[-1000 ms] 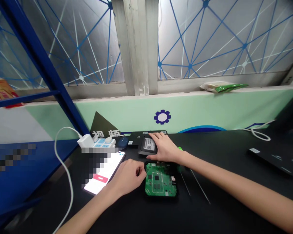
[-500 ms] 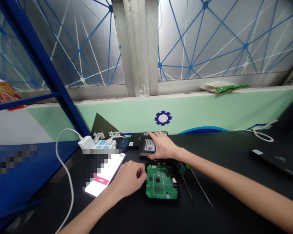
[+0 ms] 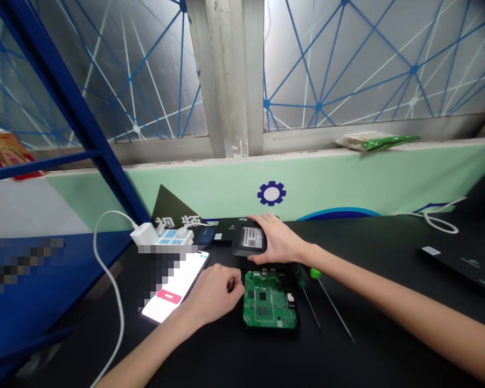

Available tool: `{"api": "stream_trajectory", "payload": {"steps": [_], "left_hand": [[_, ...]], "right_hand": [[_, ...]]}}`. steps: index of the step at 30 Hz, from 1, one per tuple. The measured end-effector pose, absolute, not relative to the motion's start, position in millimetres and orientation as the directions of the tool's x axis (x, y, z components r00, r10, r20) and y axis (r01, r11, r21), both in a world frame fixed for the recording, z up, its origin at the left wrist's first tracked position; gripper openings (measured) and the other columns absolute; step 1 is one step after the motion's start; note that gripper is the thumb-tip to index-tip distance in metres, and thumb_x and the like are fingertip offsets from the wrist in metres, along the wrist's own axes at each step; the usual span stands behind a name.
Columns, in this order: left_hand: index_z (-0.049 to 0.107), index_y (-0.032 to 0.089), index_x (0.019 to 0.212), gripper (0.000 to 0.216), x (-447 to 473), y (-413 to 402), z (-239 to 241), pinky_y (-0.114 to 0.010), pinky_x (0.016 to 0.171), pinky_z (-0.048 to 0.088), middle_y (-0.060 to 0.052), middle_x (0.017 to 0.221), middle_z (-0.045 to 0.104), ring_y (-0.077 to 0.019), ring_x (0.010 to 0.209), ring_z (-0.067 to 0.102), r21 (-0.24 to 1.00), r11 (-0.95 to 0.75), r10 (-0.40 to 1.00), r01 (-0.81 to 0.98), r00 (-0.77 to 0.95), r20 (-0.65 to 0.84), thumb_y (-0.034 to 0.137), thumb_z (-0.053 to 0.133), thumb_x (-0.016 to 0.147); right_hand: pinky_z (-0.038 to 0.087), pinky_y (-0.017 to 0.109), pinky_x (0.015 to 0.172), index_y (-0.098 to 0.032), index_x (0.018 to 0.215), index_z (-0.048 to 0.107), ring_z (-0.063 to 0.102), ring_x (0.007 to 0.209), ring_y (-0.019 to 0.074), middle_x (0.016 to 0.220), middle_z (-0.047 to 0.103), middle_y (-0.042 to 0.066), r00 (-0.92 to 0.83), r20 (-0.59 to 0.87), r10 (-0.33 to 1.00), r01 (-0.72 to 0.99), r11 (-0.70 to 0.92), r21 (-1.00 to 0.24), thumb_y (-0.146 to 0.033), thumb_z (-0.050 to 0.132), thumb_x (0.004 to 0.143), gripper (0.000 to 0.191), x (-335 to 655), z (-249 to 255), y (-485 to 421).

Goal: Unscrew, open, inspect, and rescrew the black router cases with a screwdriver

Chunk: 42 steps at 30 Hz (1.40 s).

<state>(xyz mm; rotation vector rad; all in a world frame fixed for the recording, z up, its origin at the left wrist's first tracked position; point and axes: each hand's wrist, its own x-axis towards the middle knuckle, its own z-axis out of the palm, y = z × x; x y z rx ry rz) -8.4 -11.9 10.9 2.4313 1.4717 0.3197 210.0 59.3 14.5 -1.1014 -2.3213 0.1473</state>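
My right hand [image 3: 281, 241] is wrapped round the right side of a black plastic device cover [image 3: 238, 249] with a white label, at the back of the table. Nearer to me lies a green circuit board [image 3: 269, 304] in a black shell, its chips and ports facing up. My left hand [image 3: 218, 291] is closed, with thumb and forefinger at the left edge of that board; the exact contact is partly hidden. Right of the board lie two screwdrivers, one with a dark handle [image 3: 301, 277] and one with a bright green handle [image 3: 315, 274]; their shafts point towards me.
A lit phone [image 3: 173, 291] lies left of my left hand. Behind it are a power strip [image 3: 173, 237] with a white charger and cable [image 3: 119, 302], and a small dark blue case [image 3: 206, 236]. Flat black boxes lie at the back [image 3: 224, 233] and far right [image 3: 464, 269].
My right hand and the labelled cover have shifted slightly right and away. More of the bright green handle shows beneath my right forearm. My left hand stays at the board.
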Motion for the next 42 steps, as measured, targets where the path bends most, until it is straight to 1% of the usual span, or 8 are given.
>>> {"api": "stream_trajectory", "payload": {"steps": [6, 12, 16, 20, 25, 31, 37, 42], "left_hand": [[0.042, 0.020, 0.056, 0.023, -10.8, -10.2, 10.2, -0.025, 0.050, 0.025, 0.005, 0.051, 0.045, -0.0116, 0.048, 0.040, 0.411, -0.435, 0.882, 0.801, 0.470, 0.018, 0.018, 0.048, 0.078], [0.038, 0.020, 0.053, 0.025, -11.4, -7.4, 9.3, -0.025, 0.051, 0.026, 0.004, 0.051, 0.045, -0.0121, 0.049, 0.042, 0.472, -0.413, 0.879, 0.779, 0.476, -0.018, 0.017, 0.048, 0.076], [0.036, 0.020, 0.051, 0.026, -12.7, -5.9, 8.8, -0.025, 0.050, 0.026, 0.004, 0.050, 0.043, -0.0115, 0.049, 0.040, 0.497, -0.431, 0.865, 0.753, 0.502, -0.009, 0.016, 0.047, 0.074], [0.036, 0.019, 0.052, 0.028, -14.4, -5.1, 8.2, -0.025, 0.049, 0.024, 0.005, 0.049, 0.040, -0.0109, 0.048, 0.036, 0.510, -0.447, 0.851, 0.735, 0.525, -0.011, 0.018, 0.049, 0.078], [0.043, 0.019, 0.053, 0.026, -16.4, -4.8, 7.7, -0.025, 0.049, 0.023, 0.005, 0.050, 0.041, -0.0107, 0.049, 0.038, 0.513, -0.457, 0.836, 0.726, 0.548, -0.030, 0.018, 0.048, 0.079], [0.046, 0.019, 0.054, 0.025, -17.1, -4.7, 7.4, -0.025, 0.049, 0.024, 0.005, 0.050, 0.041, -0.0107, 0.048, 0.037, 0.522, -0.462, 0.830, 0.717, 0.557, -0.030, 0.018, 0.049, 0.079], [0.041, 0.019, 0.053, 0.025, -14.5, -6.5, 11.4, -0.025, 0.049, 0.023, 0.005, 0.050, 0.039, -0.0110, 0.049, 0.035, 0.507, -0.457, 0.838, 0.731, 0.545, -0.030, 0.017, 0.048, 0.077], [0.042, 0.020, 0.055, 0.024, -13.4, -8.0, 14.0, -0.026, 0.050, 0.023, 0.005, 0.051, 0.039, -0.0115, 0.049, 0.036, 0.504, -0.450, 0.841, 0.737, 0.539, -0.037, 0.018, 0.048, 0.078]], "right_hand": [[0.042, 0.050, 0.098, -0.017, 0.139, 0.043, 0.050, 0.113, 0.0334, 0.125, 0.057, 0.015, -0.526, 0.425, 0.737, 0.631, 0.673, -0.385, -0.048, 0.080, 0.061, 0.092, 230.9, 17.2, 25.9], [0.044, 0.046, 0.091, -0.023, 0.131, 0.047, 0.053, 0.104, 0.0306, 0.119, 0.059, 0.011, -0.580, 0.393, 0.714, 0.546, 0.698, -0.462, -0.041, 0.081, 0.060, 0.081, 239.7, 21.8, -10.5], [0.044, 0.046, 0.091, -0.023, 0.124, 0.051, 0.054, 0.103, 0.0308, 0.117, 0.060, 0.010, -0.646, 0.357, 0.674, 0.501, 0.729, -0.467, -0.042, 0.082, 0.055, 0.078, 237.8, 18.5, -22.1], [0.045, 0.043, 0.089, -0.022, 0.119, 0.053, 0.055, 0.101, 0.0298, 0.114, 0.061, 0.009, -0.654, 0.323, 0.684, 0.500, 0.712, -0.493, -0.043, 0.083, 0.054, 0.074, 234.2, 11.9, -26.6], [0.046, 0.042, 0.088, -0.021, 0.114, 0.055, 0.055, 0.098, 0.0287, 0.110, 0.061, 0.009, -0.647, 0.316, 0.694, 0.513, 0.702, -0.494, -0.045, 0.082, 0.054, 0.070, 230.7, 8.6, -28.1], [0.046, 0.042, 0.086, -0.020, 0.112, 0.056, 0.055, 0.097, 0.0280, 0.109, 0.062, 0.009, -0.629, 0.320, 0.709, 0.540, 0.694, -0.475, -0.046, 0.082, 0.055, 0.068, 230.3, 8.3, -28.9], [0.046, 0.045, 0.091, -0.019, 0.114, 0.061, 0.056, 0.102, 0.0302, 0.116, 0.063, 0.011, -0.647, 0.317, 0.693, 0.548, 0.712, -0.439, -0.049, 0.081, 0.057, 0.068, 231.1, 8.5, -30.2], [0.046, 0.047, 0.094, -0.019, 0.117, 0.064, 0.058, 0.106, 0.0315, 0.122, 0.063, 0.013, -0.657, 0.305, 0.689, 0.546, 0.714, -0.438, -0.052, 0.081, 0.058, 0.069, 233.1, 8.3, -29.7]]}}
